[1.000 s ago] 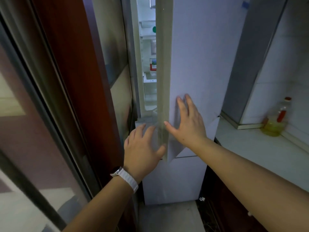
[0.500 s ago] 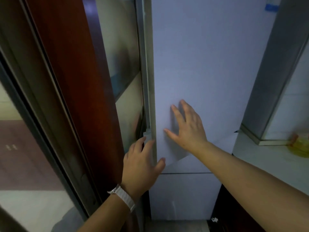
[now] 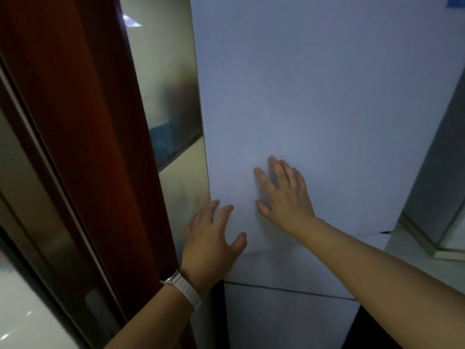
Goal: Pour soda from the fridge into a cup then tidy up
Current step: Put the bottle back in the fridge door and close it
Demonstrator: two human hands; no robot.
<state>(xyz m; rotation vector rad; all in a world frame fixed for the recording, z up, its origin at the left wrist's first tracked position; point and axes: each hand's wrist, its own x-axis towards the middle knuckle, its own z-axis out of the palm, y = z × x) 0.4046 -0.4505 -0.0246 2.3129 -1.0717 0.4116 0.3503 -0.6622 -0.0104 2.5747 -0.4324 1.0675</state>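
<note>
The fridge door [image 3: 314, 96] fills the space directly under and above both hands, a tall, plain, pale bluish-white panel with a smooth matte face, shut flush along its left edge. The right hand [image 3: 284, 195] lies flat against it, fingers spread and pointing up, grasping nothing. Down and to the left of it, the left hand [image 3: 214, 240] rests open at the door's left edge, fingers splayed, also holding nothing; a white watch strap [image 3: 185, 289] circles its wrist. Below both hands a thin dark seam [image 3: 289, 289] separates the upper door from a lower panel. No readable writing or brand shows on the door; a scrap of blue tape [image 3: 456, 5] sits far up to the right.
</note>
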